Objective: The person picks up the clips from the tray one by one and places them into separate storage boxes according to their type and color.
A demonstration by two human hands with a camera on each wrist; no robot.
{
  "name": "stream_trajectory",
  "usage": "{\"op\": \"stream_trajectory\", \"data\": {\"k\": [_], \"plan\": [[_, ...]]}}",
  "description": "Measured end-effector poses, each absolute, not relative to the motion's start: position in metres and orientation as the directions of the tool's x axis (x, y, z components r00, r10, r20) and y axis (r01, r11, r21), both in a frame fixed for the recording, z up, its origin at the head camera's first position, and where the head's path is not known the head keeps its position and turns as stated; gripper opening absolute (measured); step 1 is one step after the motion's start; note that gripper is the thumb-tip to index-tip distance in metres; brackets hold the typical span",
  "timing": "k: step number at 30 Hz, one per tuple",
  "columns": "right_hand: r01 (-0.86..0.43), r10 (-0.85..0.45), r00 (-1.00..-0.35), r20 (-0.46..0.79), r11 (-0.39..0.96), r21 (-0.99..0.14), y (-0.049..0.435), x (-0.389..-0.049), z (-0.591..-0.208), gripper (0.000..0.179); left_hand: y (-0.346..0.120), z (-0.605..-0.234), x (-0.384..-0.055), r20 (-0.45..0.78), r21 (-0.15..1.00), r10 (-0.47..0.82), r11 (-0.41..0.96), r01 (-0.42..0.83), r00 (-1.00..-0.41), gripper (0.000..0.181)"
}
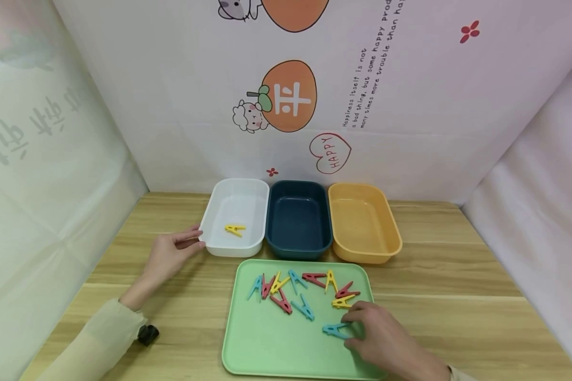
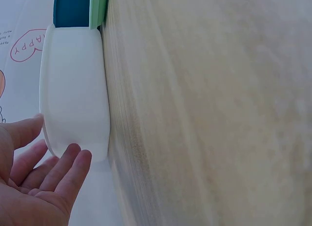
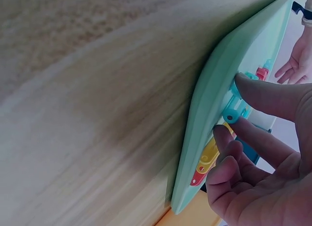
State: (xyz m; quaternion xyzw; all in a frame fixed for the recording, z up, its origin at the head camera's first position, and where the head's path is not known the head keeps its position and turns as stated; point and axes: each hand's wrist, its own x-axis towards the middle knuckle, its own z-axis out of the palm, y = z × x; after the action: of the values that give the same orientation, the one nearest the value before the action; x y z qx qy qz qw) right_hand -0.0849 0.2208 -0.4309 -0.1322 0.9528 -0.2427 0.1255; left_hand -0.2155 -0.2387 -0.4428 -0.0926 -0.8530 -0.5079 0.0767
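My left hand (image 1: 169, 256) is at the left end of the white bin (image 2: 75, 89), its thumb and loosely extended fingers right at the rim and side. Inside that bin lies one yellow clothespin (image 1: 235, 229). Over the right part of the green tray (image 1: 267, 354), my right hand (image 1: 383, 336) has thumb and index finger on either side of a blue clothespin (image 1: 334, 330), pinching it at the tray surface. The other fingers of that hand are curled in. Farther up the tray are several red, yellow and blue clothespins (image 1: 304, 307).
A dark blue bin (image 1: 298, 253) and a yellow-orange bin (image 1: 368, 257) stand in a row beside the white one, behind the tray. Printed white cloth (image 1: 195, 106) hangs behind the wooden table (image 1: 438, 296) and at both sides. A small black object (image 1: 148, 335) is by the left sleeve.
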Motion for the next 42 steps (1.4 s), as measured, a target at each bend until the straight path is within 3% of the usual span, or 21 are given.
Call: {"op": "stream_trajectory", "data": {"k": [27,42], "plan": [[-0.143,-0.261,-0.958,-0.121,0.797,-0.587,0.230,-0.086,-0.436,0.033,-0.239,-0.444,-0.216,0.208,0.856,0.075,0.468,0.219,-0.975,0.039],[-0.090,-0.231,-0.967,-0.104,0.697,-0.712,0.234,-0.086,-0.436,0.033,-0.239,-0.444,-0.215,0.210,0.865,0.080,0.449,0.223,-0.975,0.041]]}}
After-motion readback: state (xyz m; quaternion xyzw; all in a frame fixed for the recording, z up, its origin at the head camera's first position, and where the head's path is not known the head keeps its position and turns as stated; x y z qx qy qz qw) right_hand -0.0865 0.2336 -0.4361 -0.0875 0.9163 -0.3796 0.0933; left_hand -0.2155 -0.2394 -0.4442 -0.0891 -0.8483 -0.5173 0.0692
